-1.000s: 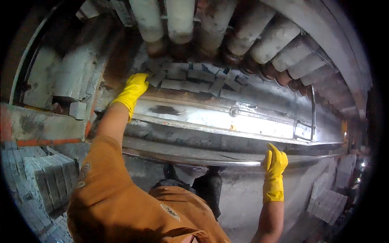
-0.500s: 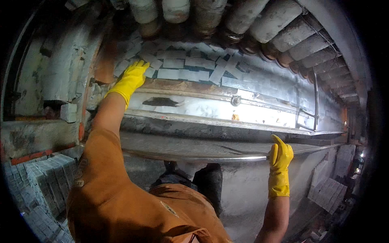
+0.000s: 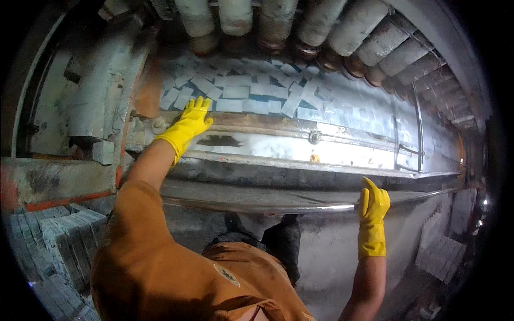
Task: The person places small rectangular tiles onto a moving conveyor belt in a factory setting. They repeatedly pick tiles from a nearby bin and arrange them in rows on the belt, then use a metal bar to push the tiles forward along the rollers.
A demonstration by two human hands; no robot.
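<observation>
My left hand (image 3: 191,122), in a yellow rubber glove, reaches over the near edge of the machine bed with its fingers spread and nothing in them. Just past its fingertips lie several flat, pale rectangular tiles (image 3: 234,92), some straight in rows and some askew, on a dark wet bed. My right hand (image 3: 373,206), gloved the same way, is closed around the shiny metal rail (image 3: 316,209) along the front, its index finger sticking forward. The glove hides part of the rail there.
A row of thick grey cylinders (image 3: 272,27) hangs over the bed's far side. Between bed and rail runs a trough with whitish liquid (image 3: 267,146). A metal frame (image 3: 420,128) stands at right. Stacked tiles (image 3: 75,238) lie at lower left, more (image 3: 440,257) at lower right.
My left hand has drawn back toward me and slightly right, off the tiles, with its fingers spreading. The right hand stays on the rail. The whole view has shifted slightly.
</observation>
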